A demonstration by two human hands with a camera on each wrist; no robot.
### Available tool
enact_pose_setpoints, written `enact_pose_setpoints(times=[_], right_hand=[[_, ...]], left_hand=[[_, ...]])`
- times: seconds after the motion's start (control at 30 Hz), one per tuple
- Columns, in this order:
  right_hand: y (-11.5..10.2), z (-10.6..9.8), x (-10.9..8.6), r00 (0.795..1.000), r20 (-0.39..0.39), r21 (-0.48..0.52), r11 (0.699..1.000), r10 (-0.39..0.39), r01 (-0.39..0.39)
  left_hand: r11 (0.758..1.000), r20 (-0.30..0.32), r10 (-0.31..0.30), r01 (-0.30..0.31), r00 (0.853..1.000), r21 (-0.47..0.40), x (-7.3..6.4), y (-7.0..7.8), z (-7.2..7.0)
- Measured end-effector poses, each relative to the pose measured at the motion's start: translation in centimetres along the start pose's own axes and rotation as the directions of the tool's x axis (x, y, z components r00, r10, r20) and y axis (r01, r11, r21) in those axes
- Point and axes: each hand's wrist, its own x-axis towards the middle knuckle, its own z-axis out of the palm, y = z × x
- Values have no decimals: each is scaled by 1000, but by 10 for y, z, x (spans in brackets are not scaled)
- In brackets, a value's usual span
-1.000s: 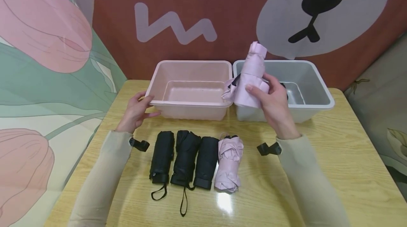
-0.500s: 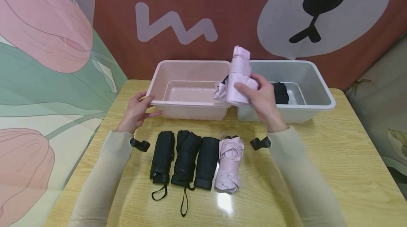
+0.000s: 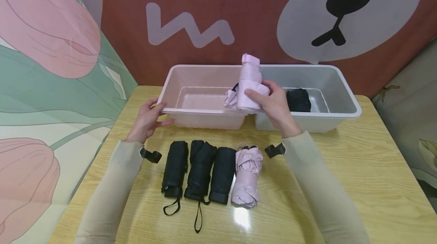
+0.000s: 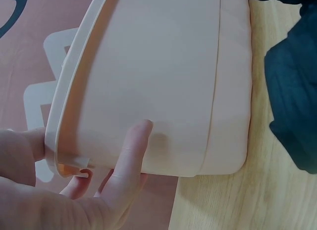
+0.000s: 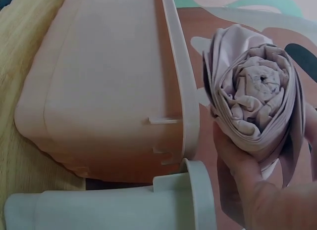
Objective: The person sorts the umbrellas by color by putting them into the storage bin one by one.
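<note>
Lilac umbrella (image 3: 250, 81) is part-hiding your R hand (image 3: 275, 104), which is gripping it above pink bin's (image 3: 205, 121) R rim, nr table's (image 3: 382, 175) far edge. Your L hand (image 3: 144, 120) is pinching that bin's near-L corner, thumb outside.

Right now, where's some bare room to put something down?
The wooden table is bare between its right edge and the right sleeve. The pink bin shows bare floor too. It's crowded beside the left sleeve, where three black folded umbrellas and a pink one lie together.
</note>
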Motion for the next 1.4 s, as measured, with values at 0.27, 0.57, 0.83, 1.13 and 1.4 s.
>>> enact_pose_setpoints(times=[0.27, 0.57, 0.83, 1.13, 1.4], right_hand=[[-1, 1, 1, 999, 26, -4, 1000, 24, -24], [-3, 4, -2, 999, -7, 71, 997, -38, 38], [-10, -2, -17, 986, 0, -103, 981, -166, 166], [-8, -21, -39, 957, 22, -218, 933, -288, 286], [-6, -39, -66, 944, 46, -357, 877, -327, 321]], left_hand=[[1000, 1, -1, 1, 1000, 20, -1, 0, 2], [1000, 8, 6, -6, 1000, 9, 1, -1, 4], [1000, 6, 20, -20, 1000, -1, 1, -1, 3], [1000, 22, 30, -30, 999, 2, -3, 1, 1], [1000, 10, 27, -27, 1000, 11, -1, 2, 2]])
